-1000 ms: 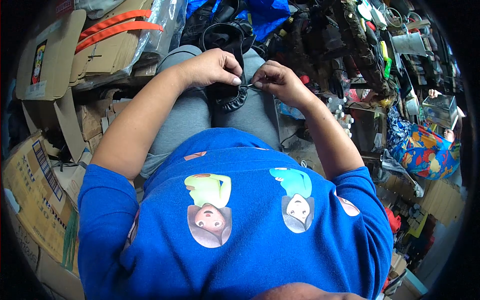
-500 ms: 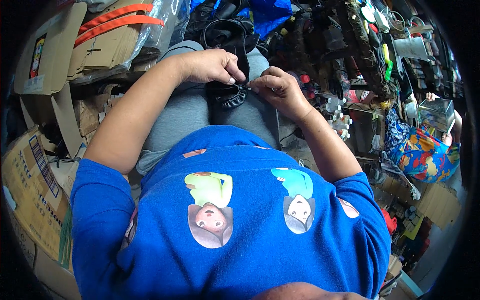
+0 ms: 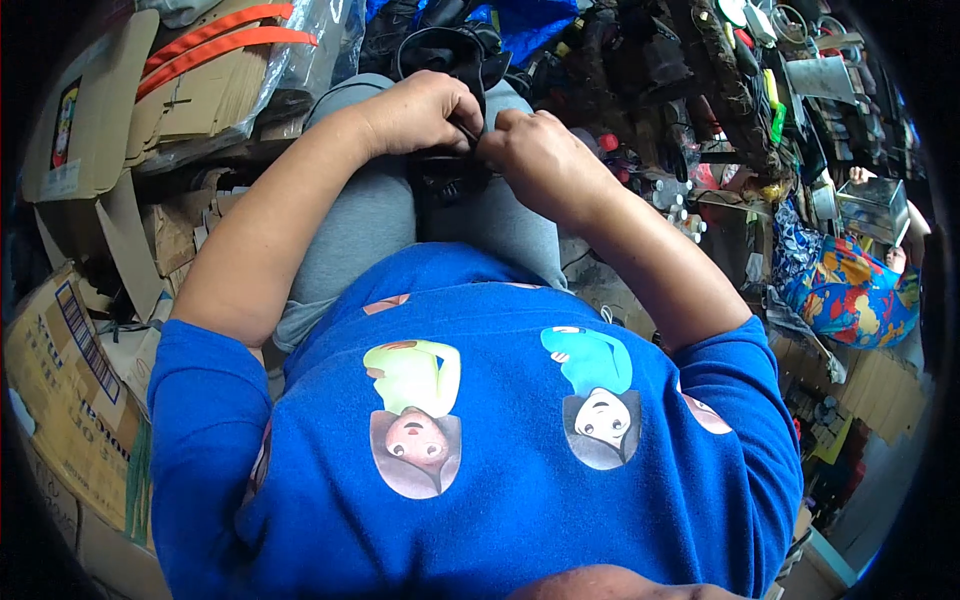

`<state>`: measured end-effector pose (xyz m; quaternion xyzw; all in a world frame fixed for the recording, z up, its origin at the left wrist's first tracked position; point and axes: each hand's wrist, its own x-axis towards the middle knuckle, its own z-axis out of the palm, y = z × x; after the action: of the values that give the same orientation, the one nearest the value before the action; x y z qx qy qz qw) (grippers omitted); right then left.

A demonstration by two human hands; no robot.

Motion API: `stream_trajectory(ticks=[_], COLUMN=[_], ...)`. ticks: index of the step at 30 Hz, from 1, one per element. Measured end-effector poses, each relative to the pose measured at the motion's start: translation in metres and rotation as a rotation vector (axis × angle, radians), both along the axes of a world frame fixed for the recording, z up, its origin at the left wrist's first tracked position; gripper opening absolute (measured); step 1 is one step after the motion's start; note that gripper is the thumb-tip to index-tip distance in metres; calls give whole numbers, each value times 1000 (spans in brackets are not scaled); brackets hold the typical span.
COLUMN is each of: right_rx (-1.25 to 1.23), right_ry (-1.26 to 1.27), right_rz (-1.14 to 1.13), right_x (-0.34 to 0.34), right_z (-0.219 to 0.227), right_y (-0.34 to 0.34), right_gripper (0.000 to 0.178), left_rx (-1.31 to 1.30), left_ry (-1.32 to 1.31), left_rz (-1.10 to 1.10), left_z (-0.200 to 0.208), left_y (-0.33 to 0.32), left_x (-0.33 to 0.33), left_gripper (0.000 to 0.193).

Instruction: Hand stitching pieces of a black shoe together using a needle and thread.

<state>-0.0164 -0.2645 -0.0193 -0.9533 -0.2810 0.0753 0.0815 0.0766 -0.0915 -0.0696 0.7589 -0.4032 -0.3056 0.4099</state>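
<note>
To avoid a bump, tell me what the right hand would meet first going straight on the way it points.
Probably the left hand, whose fingers lie just ahead of the right hand; depth is unclear, so the black item may come first.

On the lap [image 3: 355,225], the leather piece [image 3: 440,62] extended beyond the left hand [image 3: 428,112] and right hand [image 3: 548,165]. Flattened cardboard [image 3: 205,98] bearing straps [image 3: 250,36] lay left; bottles [image 3: 672,190] were right.
</note>
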Motion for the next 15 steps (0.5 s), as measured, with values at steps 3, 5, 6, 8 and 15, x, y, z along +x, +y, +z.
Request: stream_trajectory(ticks=[3,5,6,8,15], right_rx=[277,361,443,647,1947], right_ry=[110,171,232,384,808], right_rz=[-104,-136,-166,-280,-349], right_x=[7,9,8,2,-25], right_z=[-25,-25,-25,-29,-3], right_y=[-11,-20,-27,-41,-138], right_gripper=[15,17,21,24,31], left_rx=[-68,-88,-111,-121,327], left_ry=[-145,-352,-558,-580,-113], left_rz=[24,212,403,446,350], left_z=[-4,6,12,14,52], left_y=[1,6,7,23,114], left_x=[3,-16,-28,-45,-66], left_gripper=[32,35,38,43,19])
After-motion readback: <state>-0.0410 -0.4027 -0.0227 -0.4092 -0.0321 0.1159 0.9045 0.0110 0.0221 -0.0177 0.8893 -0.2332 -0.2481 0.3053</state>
